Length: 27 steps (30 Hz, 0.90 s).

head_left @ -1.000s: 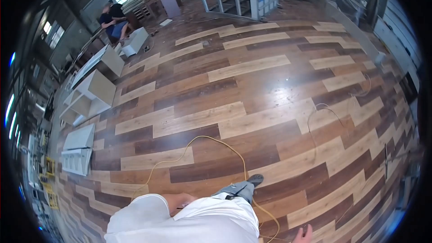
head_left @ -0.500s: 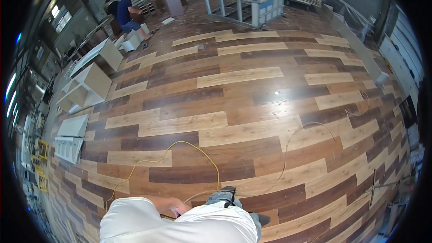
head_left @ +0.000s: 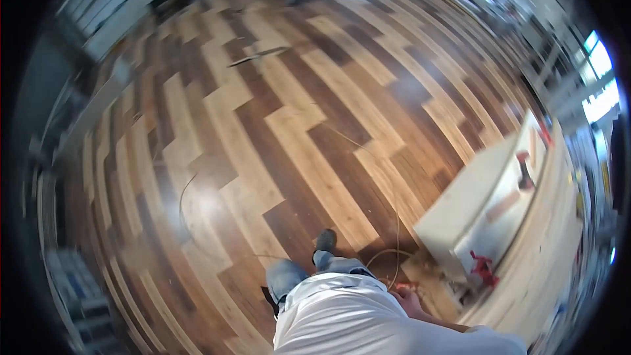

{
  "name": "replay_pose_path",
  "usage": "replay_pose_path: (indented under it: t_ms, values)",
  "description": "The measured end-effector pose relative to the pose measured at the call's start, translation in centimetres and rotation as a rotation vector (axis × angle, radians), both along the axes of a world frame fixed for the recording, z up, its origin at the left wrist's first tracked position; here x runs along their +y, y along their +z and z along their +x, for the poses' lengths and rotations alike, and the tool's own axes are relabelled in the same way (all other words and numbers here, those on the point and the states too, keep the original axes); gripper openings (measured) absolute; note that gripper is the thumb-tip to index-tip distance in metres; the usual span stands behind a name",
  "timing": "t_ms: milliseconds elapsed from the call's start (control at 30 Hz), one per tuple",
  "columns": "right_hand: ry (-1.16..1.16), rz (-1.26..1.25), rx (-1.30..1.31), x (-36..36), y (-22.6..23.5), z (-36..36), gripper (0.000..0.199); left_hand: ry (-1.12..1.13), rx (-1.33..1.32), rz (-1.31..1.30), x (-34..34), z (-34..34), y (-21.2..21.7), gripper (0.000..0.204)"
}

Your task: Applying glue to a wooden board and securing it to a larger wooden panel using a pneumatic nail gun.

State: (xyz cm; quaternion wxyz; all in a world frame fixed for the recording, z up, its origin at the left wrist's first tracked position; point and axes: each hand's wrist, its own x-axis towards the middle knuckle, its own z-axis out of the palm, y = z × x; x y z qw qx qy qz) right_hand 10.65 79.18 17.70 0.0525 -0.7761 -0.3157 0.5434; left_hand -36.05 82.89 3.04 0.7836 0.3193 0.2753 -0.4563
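Observation:
The picture is blurred by motion. My right hand (head_left: 411,300) hangs beside my white shirt (head_left: 348,319), low and right of the middle. It is close to a thin yellow cable (head_left: 396,223) that runs over the floor and loops near my feet. A small orange-red bit shows at the fingers; whether the hand grips it I cannot tell. My left hand is out of sight. My jeans leg and a dark shoe (head_left: 325,240) stand on the wood-pattern floor (head_left: 276,131).
White board panels (head_left: 483,207) lie on a low bench at the right, with red clamps (head_left: 483,266) on them. A window (head_left: 601,82) is at the far right. A thin flat strip (head_left: 256,56) lies on the floor far ahead. Blurred shelving lines the left rim.
The view has swung round: the white cabinets at the left and the person at the back are gone, and white panels with red clamps now lie at the right. My right hand shows again.

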Motion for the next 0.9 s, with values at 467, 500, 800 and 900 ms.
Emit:
replay_pose_path:
  t_ms: [467, 500, 800, 900]
  values:
    - [-1.057, 0.364, 0.349, 4.3, 1.5, -1.5, 0.027, -0.701, -0.211, 0.003, 34.4, 16.6, -1.5, 0.036]
    - [-1.074, 0.395, 0.352, 5.7, 1.2, -1.8, 0.027, -0.755, -0.234, 0.009, 37.7, 18.4, -1.8, 0.036]
    - [-1.113, 0.649, 0.362, 15.6, -1.3, -3.4, 0.033, -1.140, -0.437, 0.037, 61.5, 36.0, -1.6, 0.034]
    - [-1.109, 0.743, 0.375, 18.2, -3.0, -3.1, 0.035, -1.260, -0.484, 0.049, 67.4, 43.6, -0.7, 0.034]
